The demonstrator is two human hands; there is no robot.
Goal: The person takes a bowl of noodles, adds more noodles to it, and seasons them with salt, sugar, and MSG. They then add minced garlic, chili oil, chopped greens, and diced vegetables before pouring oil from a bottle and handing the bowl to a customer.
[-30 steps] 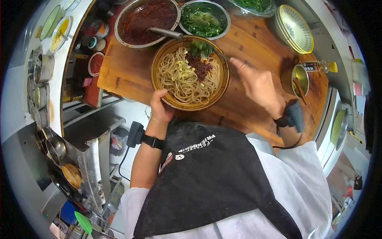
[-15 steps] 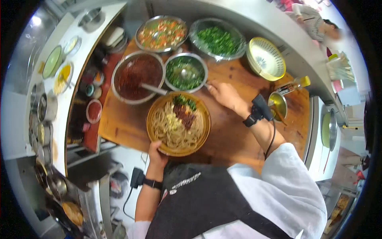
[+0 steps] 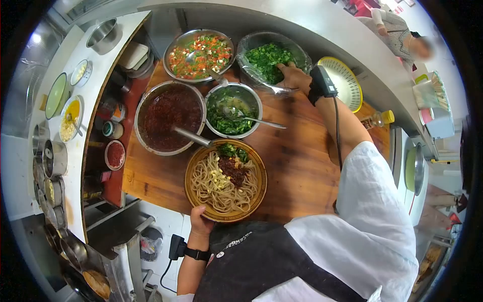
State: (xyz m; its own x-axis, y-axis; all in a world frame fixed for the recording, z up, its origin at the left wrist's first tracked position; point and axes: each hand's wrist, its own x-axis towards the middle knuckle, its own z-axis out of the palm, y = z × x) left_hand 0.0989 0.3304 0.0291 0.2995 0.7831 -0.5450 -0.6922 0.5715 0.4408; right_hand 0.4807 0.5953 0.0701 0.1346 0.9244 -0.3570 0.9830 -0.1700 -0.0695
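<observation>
My left hand (image 3: pixel 202 221) grips the near-left rim of a brown bowl (image 3: pixel 263 189), thumb over the edge. The bowl holds noodles (image 3: pixel 214 186) topped with yellowish bits, dark red sauce (image 3: pixel 234 170) and chopped greens. My right hand (image 3: pixel 296 77) reaches over the plastic-lined bowl (image 3: pixel 243 63) of chopped green herbs (image 3: pixel 266 58). Its fingers are apart, the tips at the herbs and partly hidden. Nearer me, a steel bowl (image 3: pixel 260 108) of greens in liquid has a spoon (image 3: pixel 264 122) resting across its rim.
A steel bowl of red sauce (image 3: pixel 168 116) with a ladle (image 3: pixel 193 136) stands left. Behind it is a bowl of diced vegetables (image 3: pixel 201 55). A yellow-rimmed basket (image 3: pixel 347 83) and a bottle (image 3: pixel 377 120) are at right. A side counter (image 3: pixel 75 194) carries small bowls. Another person (image 3: pixel 395 30) is beyond the ledge.
My right hand has left the spoon handle by the steel bowl of greens and moved back and right to the herb bowl. The spoon now lies across the rim. My left hand keeps its hold.
</observation>
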